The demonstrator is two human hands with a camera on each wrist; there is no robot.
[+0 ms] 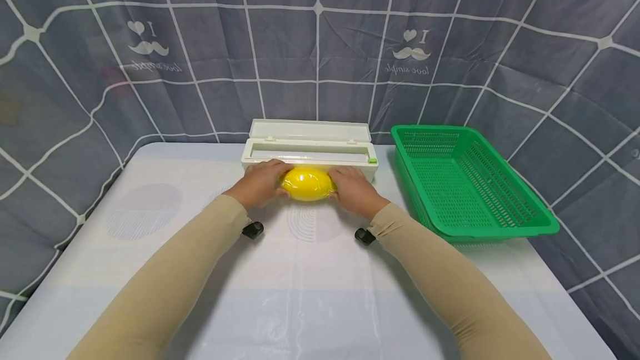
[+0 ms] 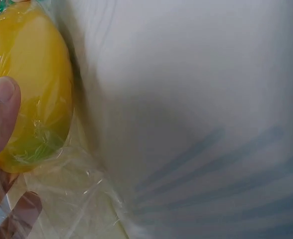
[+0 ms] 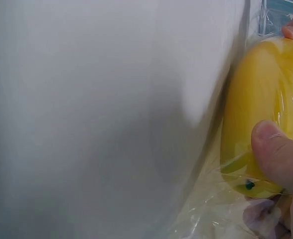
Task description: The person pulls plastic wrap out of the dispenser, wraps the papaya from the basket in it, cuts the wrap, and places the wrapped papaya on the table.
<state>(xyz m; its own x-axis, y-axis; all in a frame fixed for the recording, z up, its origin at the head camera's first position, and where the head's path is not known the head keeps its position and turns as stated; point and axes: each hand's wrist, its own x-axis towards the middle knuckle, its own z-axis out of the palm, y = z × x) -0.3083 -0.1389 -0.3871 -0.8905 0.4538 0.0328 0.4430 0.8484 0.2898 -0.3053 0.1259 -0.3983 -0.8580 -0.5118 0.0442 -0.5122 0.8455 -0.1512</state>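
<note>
A glossy yellow mango (image 1: 308, 184), tinged green toward its ends, is covered in clear cling film (image 2: 79, 181). My left hand (image 1: 261, 181) grips its left end, thumb (image 2: 2, 107) pressed on the film over the skin. On the opposite end my right hand (image 1: 356, 189) holds it, the thumb (image 3: 276, 147) lying across the yellow surface near a small dark green spot. Loose, wrinkled film spreads around the fruit and over the fingers in both wrist views. Directly behind the hands stands a white cling film dispenser (image 1: 310, 154) with its lid raised; the fruit is at its front edge.
A green plastic basket (image 1: 500, 233) stands on the right side of the table. The white patterned tablecloth (image 1: 320, 315) spreads under everything. A grey checked curtain (image 1: 280, 43) closes off the back and both sides.
</note>
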